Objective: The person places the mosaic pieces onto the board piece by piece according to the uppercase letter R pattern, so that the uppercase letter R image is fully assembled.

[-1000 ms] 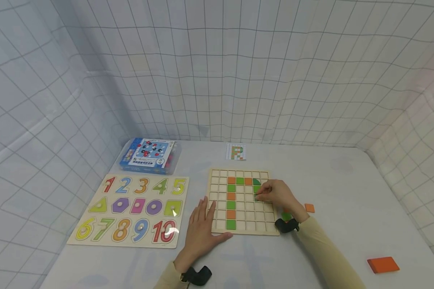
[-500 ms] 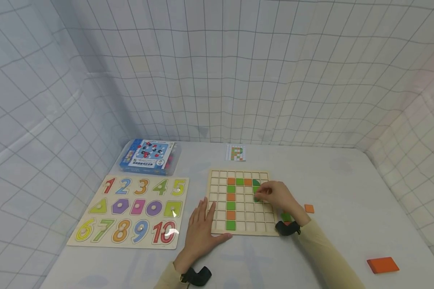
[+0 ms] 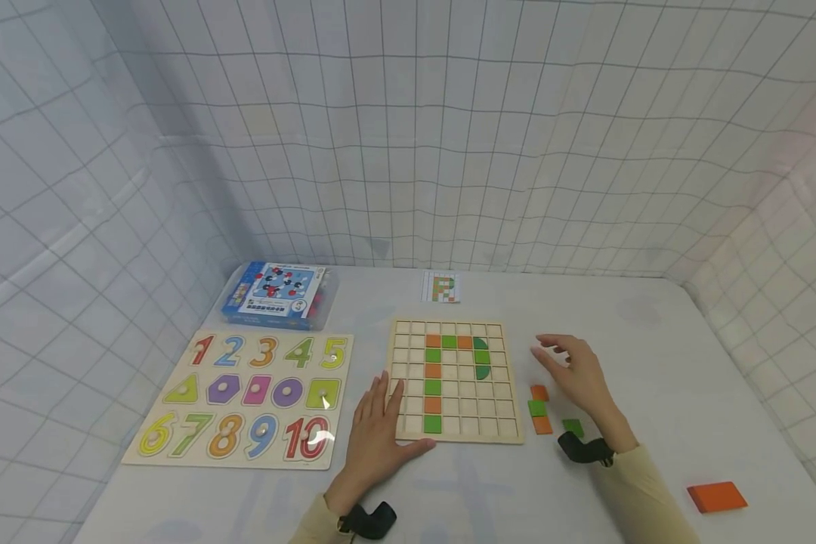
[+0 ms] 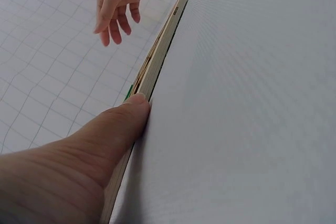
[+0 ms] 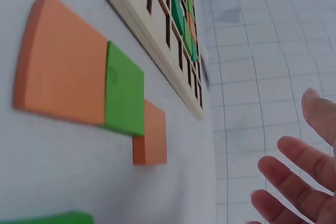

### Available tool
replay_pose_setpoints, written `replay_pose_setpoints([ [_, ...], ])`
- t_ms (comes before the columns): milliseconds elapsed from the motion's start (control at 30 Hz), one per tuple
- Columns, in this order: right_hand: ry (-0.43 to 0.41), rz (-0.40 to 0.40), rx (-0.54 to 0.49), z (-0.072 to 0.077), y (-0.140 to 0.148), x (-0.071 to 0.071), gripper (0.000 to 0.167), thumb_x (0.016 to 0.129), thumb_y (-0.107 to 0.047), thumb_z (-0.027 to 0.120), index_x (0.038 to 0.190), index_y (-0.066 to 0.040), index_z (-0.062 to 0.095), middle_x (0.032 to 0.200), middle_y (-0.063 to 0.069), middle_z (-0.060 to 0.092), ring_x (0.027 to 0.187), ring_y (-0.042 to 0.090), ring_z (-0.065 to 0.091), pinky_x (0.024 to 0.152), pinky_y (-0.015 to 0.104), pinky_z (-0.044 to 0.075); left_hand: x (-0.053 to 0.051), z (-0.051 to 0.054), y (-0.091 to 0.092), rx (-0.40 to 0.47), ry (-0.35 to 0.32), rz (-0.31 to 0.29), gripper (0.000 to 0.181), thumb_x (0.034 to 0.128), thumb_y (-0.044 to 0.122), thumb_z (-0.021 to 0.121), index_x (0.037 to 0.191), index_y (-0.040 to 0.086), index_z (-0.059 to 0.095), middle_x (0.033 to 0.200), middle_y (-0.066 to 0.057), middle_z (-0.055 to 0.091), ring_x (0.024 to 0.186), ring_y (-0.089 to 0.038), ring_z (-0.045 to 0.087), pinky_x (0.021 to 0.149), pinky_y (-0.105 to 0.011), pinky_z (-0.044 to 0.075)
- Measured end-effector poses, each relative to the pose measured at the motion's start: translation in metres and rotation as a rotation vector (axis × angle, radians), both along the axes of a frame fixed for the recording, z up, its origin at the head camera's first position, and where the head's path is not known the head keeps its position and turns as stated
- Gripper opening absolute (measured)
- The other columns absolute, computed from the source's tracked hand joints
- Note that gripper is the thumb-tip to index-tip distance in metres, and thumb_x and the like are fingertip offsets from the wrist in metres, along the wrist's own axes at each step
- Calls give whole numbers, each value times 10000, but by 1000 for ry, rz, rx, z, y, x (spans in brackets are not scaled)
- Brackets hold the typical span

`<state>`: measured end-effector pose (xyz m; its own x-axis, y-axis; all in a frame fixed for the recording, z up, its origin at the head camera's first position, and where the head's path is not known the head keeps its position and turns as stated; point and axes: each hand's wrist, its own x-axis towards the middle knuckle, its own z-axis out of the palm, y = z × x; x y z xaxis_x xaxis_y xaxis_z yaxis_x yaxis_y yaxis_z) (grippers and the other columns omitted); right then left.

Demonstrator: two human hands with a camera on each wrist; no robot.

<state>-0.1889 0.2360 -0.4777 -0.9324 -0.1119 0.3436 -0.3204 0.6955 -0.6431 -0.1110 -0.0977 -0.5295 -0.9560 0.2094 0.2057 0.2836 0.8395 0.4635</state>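
Observation:
My left hand [image 3: 374,438] lies with straight fingers along the left edge of the wooden grid board [image 3: 468,437], its thumb [image 4: 118,124] against the board's near edge. My right hand [image 3: 581,378] hovers right of the board, fingers loosely bent, with nothing visible between them. In the board, orange and green square tiles form a column and a top row. At the right of that row, a green square tile [image 3: 482,357] sits between two dark green quarter-round tiles, the lower one [image 3: 483,372] in its cell. Loose beside the board are an orange tile [image 5: 63,66] and a green tile [image 5: 124,90].
A number-and-shape peg puzzle [image 3: 231,400] lies on the left, with a blue clear-sided box [image 3: 279,295] behind it. A pattern card [image 3: 441,287] lies beyond the board. Another green tile [image 3: 573,428] is near my right wrist; an orange block [image 3: 717,497] lies far right.
My right hand has left the lower dark green quarter-round tile in the board and moved right, uncovering the loose tiles beside the board. My left hand stays in place.

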Motion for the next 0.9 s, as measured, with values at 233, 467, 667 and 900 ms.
replay_pose_setpoints([
  [233,-25,-71,14,-9,25,13,383,921,-264,641,1186,12,624,1127,199,610,998,346,520,769,479,412,0,1,-1,8,5,-8,1046,706,646,693,1476,45,320,1542,-194,167,1416,-334,102,1090,-527,154],
  [467,-135,-95,40,-13,39,22,445,925,-307,630,1196,45,613,1161,246,588,1024,390,516,818,546,419,1,2,-1,11,-2,-8,1044,707,638,698,1476,42,318,1542,-197,162,1416,-336,100,1092,-521,147],
  [667,-224,-99,89,-12,44,27,520,933,-352,608,1200,94,589,1181,296,552,1054,431,504,854,577,410,1,3,0,17,0,-4,1044,702,632,706,1472,39,324,1540,-200,168,1414,-338,108,1094,-518,144],
  [900,-172,-84,138,-17,49,31,387,886,-227,686,1087,102,651,1064,288,605,987,430,555,812,551,452,1,3,0,16,-8,-2,1047,705,641,697,1477,44,316,1545,-192,157,1417,-333,98,1098,-515,135],
])
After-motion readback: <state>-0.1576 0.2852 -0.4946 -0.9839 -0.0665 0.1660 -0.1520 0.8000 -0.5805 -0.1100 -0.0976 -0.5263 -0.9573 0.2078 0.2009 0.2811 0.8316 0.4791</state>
